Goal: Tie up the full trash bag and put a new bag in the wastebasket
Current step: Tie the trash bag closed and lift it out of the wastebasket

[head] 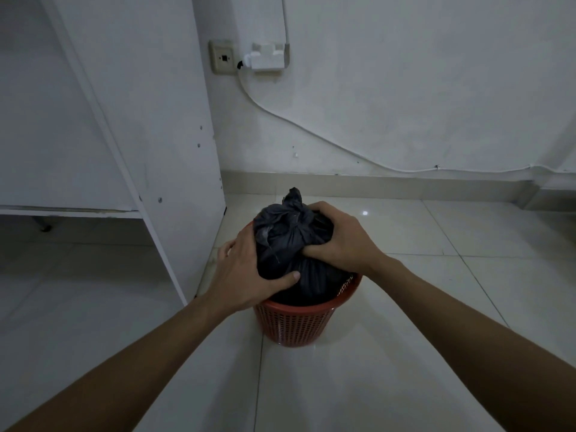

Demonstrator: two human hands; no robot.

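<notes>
A full black trash bag (286,241) sits in a red mesh wastebasket (296,322) on the tiled floor, its top bulging well above the rim. The bag's neck is knotted, with a short tail sticking up at the back. My left hand (246,272) grips the bag's left side, thumb pressed across its front. My right hand (339,238) grips the right side near the knot, fingers curled into the plastic. No new bag is in view.
A white cabinet panel (174,151) stands close to the left of the basket. Behind it runs a white wall with a socket and plug (268,56) and a cable (311,132) trailing right above the skirting. Glossy floor tiles (436,275) spread to the right and front.
</notes>
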